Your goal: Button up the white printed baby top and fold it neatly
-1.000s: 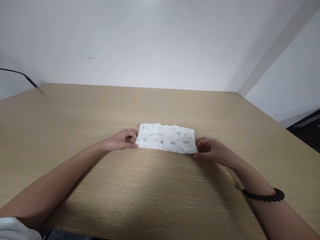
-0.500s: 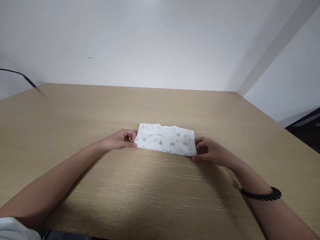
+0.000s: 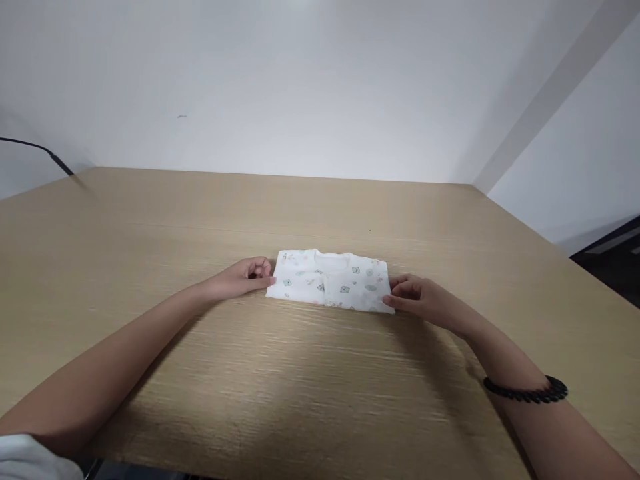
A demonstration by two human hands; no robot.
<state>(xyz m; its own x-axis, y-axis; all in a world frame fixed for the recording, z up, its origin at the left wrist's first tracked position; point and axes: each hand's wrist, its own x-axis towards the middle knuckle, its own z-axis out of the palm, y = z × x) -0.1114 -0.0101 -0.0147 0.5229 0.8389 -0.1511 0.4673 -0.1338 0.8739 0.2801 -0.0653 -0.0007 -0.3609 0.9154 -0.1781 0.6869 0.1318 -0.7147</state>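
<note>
A small white baby shirt [image 3: 327,283], printed with little bears and leaves, lies folded into a flat rectangle on the wooden table [image 3: 280,387]. Its neckline shows at the far edge. My left hand [image 3: 250,275] pinches the left side, thumb on top and fingers curled at the edge. On the opposite side, my right hand [image 3: 423,300] grips the right edge, with its thumb over the near right corner. The fingertips of both hands are partly hidden by the cloth.
A white wall [image 3: 300,100] rises behind the table's far edge. A thin black cable [image 3: 60,162] reaches the back left corner. Beyond the right edge stands a dark object [image 3: 615,257]. A black coiled band [image 3: 527,392] circles my right wrist.
Both thumbs have moved up from the near corners onto the shirt's sides, the right one now lying over the cloth. The folded shirt has hardly moved.
</note>
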